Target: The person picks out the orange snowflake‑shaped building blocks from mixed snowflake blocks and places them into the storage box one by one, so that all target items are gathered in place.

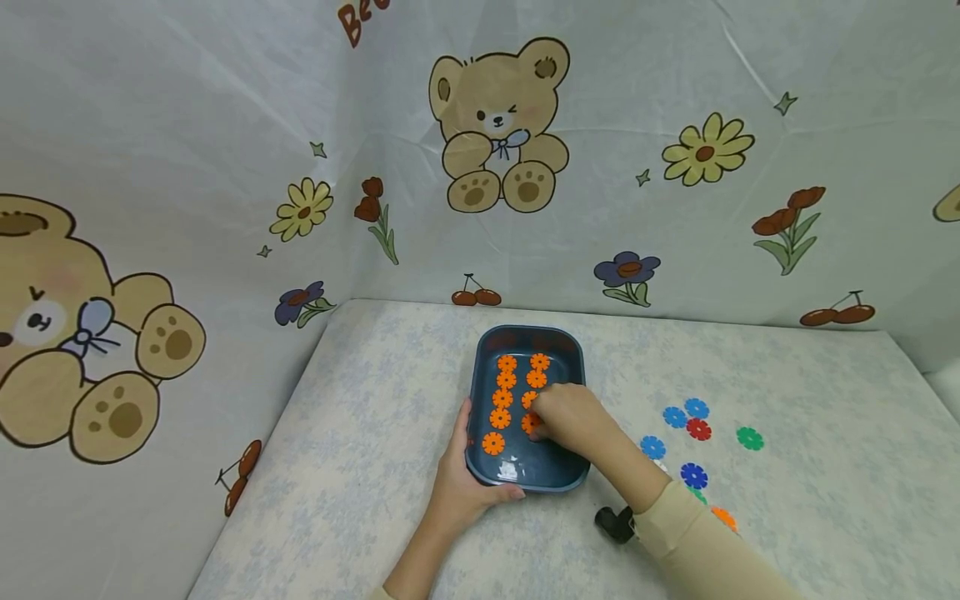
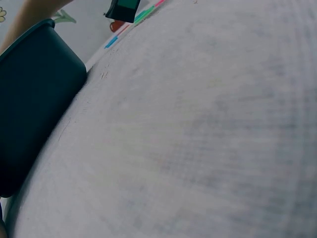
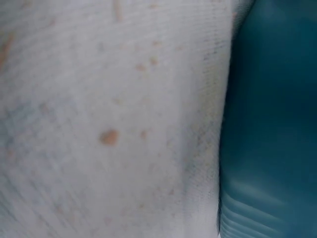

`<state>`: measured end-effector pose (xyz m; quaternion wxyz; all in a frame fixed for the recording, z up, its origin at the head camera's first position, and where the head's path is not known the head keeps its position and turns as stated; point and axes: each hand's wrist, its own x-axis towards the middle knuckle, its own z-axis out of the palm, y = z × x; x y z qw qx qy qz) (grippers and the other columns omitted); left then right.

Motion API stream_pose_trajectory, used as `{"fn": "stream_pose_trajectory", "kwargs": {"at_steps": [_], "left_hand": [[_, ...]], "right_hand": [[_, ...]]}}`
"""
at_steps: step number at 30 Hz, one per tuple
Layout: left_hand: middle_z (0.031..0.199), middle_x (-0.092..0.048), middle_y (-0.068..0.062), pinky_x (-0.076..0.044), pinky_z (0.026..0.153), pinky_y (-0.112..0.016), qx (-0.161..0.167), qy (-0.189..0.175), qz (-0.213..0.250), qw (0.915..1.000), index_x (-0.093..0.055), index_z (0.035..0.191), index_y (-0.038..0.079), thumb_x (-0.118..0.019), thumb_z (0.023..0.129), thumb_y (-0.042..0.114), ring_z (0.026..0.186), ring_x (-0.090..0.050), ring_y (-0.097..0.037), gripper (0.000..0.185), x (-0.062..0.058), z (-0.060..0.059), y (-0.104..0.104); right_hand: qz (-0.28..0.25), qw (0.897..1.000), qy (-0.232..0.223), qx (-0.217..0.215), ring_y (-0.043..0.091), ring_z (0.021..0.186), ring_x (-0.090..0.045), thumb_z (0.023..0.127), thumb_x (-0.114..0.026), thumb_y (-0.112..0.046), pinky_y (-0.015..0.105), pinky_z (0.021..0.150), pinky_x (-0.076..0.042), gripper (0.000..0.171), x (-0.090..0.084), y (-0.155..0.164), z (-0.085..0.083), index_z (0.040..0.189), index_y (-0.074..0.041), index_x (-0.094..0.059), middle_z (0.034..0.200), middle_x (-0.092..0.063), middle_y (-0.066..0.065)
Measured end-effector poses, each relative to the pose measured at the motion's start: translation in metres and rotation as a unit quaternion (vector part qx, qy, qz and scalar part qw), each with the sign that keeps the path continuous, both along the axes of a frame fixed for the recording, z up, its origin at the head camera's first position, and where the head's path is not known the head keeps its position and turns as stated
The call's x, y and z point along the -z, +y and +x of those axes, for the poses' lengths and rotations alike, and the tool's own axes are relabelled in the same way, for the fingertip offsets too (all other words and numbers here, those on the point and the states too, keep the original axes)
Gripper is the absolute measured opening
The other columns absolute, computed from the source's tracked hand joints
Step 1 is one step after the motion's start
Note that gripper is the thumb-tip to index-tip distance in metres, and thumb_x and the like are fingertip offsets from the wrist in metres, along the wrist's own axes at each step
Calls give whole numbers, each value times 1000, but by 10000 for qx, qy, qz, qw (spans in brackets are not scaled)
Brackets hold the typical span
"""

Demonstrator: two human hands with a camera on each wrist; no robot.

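A dark blue rectangular tray [image 1: 551,473] lies on the table, its side wall [image 2: 37,99] also showing in the left wrist view. Inside it, orange notched plastic discs [image 1: 502,398] form two columns. My left hand [image 1: 459,483] holds the tray's near left corner, thumb along the near edge and fingers against the left side. Reaching in over the right rim, my right hand [image 1: 566,412] has its fingers curled down at the lowest orange disc [image 1: 529,423] of the right column and pinches it. The hand partly covers that column.
Loose notched discs lie right of the tray: light blue [image 1: 652,447], red [image 1: 699,429], green [image 1: 750,438], dark blue [image 1: 694,476] and orange [image 1: 724,518]. A black device [image 1: 615,525] is by the right wrist. A bear-patterned cloth [image 1: 498,250] hangs behind the table.
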<state>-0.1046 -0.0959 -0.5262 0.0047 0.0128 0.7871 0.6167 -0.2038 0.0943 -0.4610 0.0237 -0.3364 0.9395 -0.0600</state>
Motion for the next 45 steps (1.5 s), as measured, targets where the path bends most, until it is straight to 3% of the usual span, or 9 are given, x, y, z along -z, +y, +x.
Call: {"fn": "stream_pose_trajectory", "kwargs": {"at_steps": [6,11,17,24,26,30,32,38,45], "left_hand": [[165,-23,6,-36,114,-49,17,72,-11,10000,-11,160,31,-95,60,42,146,-34,-22,131,-1,1,0],[165,-22,4,-36,113,-53,39,148,-25,9999,-10,160,33,-95,60,42,145,-35,-24,132,-2,1,1],[164,-22,8,-32,115,-53,-35,33,41,10000,-11,159,36,-97,57,41,147,-33,-21,133,-2,1,1],[164,-24,7,-33,114,-54,-79,22,5,10000,-12,159,34,-96,57,41,146,-34,-22,133,-1,1,2],[164,-24,7,-33,115,-53,-86,24,22,10000,-12,159,36,-97,57,41,145,-35,-21,133,-2,1,2],[164,-24,5,-33,115,-53,-83,41,58,9999,-12,158,38,-97,57,39,145,-35,-21,132,-1,0,2],[164,-24,5,-33,114,-54,-76,50,56,9999,-12,159,37,-97,57,38,145,-35,-22,132,-1,0,2],[164,-24,4,-33,114,-55,-71,119,-8,9999,-12,159,37,-97,57,41,145,-35,-22,132,-1,0,2],[164,-25,4,-35,113,-53,-58,165,-33,9998,-11,159,36,-96,57,43,144,-37,-22,133,-1,1,1]], "right_hand": [[-857,9959,151,-241,7,63,-58,81,-82,-29,24,59,-49,15,-9,10,2,83,-15,-75,72,-68,-7],[-1451,9886,409,-34,4,67,-58,82,-81,-30,20,61,-50,25,-27,29,10,102,-14,-78,83,-71,-6],[-1569,9855,510,405,6,72,-60,83,-80,-27,22,62,-49,29,-42,70,23,110,-16,-76,85,-67,-11],[-1327,9844,732,890,5,67,-56,82,-81,-21,20,58,-50,31,-38,128,42,111,-14,-74,89,-67,-6],[-1167,9856,521,1110,6,68,-57,82,-81,-21,23,59,-51,33,-35,143,48,114,-14,-73,93,-67,-4],[-836,9840,-225,1555,26,92,-67,83,-80,-23,40,71,-58,41,-25,172,63,121,-14,-70,102,-69,0],[-640,9803,-641,1756,28,94,-66,82,-81,-24,42,72,-58,44,-18,184,69,124,-15,-69,101,-68,-1],[-184,9593,-1745,2212,13,87,-58,78,-82,-36,35,70,-54,54,-2,211,82,125,-16,-68,96,-64,-7],[-133,9294,-2551,2662,17,94,-56,67,-85,-52,46,81,-54,66,11,222,89,118,-14,-69,99,-63,-6]]}}
